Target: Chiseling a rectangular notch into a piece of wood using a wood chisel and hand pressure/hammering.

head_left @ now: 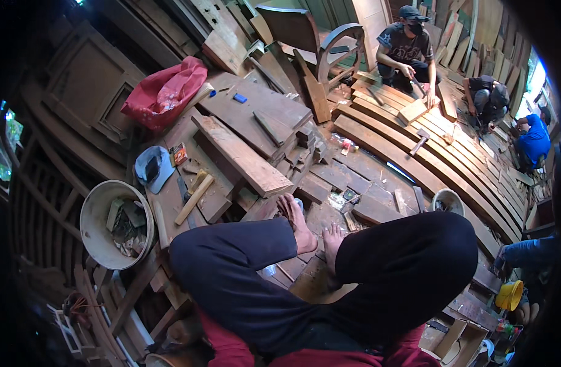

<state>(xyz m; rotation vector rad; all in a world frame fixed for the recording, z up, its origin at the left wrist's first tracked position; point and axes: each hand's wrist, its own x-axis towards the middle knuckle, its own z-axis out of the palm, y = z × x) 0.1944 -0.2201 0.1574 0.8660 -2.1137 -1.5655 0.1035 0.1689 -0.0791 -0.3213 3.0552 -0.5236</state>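
Observation:
Neither of my hands shows; both lie beyond the lower edge. Only my red sleeves come into view, the left sleeve (pixel 222 342) and the right sleeve (pixel 409 350), beside my dark trousers. A thick wooden plank (pixel 241 156) lies in front of my bare feet, on top of other boards. Left of it rests a wooden-handled mallet (pixel 195 197), close to a light blue cap (pixel 161 171). A dark, slim bar (pixel 268 128) and a small blue object (pixel 239 98) are on the wide board (pixel 231 110) farther back.
At left stands a pale bucket (pixel 91 226) holding scraps; a red cloth bag (pixel 164 92) sits behind it. Long beams (pixel 384 147) stretch across the right, with another mallet (pixel 420 142) on them. A person (pixel 409 46) in a cap works wood there; several others are farther right.

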